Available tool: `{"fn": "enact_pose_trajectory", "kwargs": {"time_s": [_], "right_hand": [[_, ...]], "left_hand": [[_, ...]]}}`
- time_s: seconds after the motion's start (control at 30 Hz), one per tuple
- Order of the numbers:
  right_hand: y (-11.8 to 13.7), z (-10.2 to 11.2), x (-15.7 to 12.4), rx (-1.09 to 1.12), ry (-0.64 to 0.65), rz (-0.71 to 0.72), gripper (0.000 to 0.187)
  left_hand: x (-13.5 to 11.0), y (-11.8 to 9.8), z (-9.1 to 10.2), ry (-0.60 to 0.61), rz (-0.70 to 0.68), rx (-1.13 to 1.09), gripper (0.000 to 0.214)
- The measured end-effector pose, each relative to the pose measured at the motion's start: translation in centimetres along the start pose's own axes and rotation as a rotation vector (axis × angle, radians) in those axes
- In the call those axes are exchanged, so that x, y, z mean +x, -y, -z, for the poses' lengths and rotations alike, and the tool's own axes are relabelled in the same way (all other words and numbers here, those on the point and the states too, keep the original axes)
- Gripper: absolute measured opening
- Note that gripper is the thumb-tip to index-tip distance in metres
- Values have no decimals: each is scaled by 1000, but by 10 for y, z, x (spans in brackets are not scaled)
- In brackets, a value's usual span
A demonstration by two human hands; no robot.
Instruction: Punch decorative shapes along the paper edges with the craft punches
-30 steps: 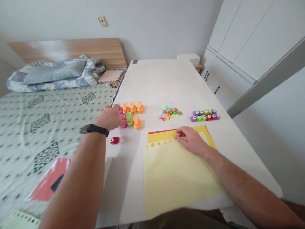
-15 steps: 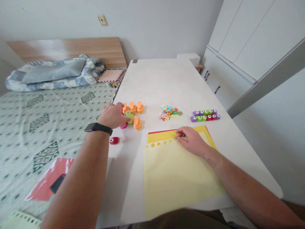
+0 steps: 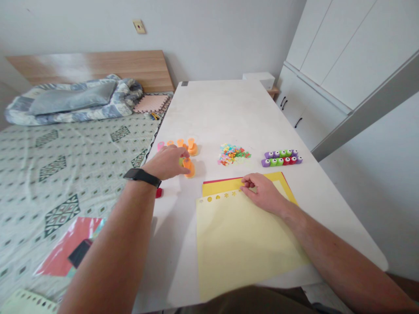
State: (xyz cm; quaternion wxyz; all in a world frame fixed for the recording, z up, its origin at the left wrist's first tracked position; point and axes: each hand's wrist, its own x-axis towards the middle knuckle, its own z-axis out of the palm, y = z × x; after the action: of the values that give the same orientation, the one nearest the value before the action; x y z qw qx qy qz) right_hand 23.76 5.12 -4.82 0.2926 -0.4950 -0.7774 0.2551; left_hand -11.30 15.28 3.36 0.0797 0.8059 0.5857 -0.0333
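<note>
Left hand was down over the cluster of paper punches near the table's left edge, black watch on the wrist. Fingers were curled in narrow, tips right against the front orange punch; whether they actually gripped it could not be told. Another orange punch stood just behind, a pink one peeked out at the far side of the hand, and a small red punch sat half hidden by the wrist.

Right hand lay on the pale yellow sheet at the near edge of the table, fingers bent close together, tips at the sheet's far edge beside a row of punched holes. Pinching or just pressing, it was impossible to say. A darker yellow sheet and a red sheet showed from underneath.

Beyond the paper sat a heap of coloured cut-outs, and towards the right edge two touching rows of small purple, green and red punches.
</note>
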Motion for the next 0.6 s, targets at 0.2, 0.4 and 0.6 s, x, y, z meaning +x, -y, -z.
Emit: {"fn": "enact_pose_trajectory", "kwargs": {"time_s": [0.2, 0.4, 0.6], "right_hand": [[0, 0, 0, -10, 2, 3, 13], [0, 0, 0, -10, 10, 1, 13], [-3, 0, -1, -10, 0, 2, 13]], "left_hand": [[6, 0, -5, -50, 32, -42, 47], [5, -1, -4, -122, 84, -68, 51], [-2, 24, 5, -320, 299, -60, 50]]}}
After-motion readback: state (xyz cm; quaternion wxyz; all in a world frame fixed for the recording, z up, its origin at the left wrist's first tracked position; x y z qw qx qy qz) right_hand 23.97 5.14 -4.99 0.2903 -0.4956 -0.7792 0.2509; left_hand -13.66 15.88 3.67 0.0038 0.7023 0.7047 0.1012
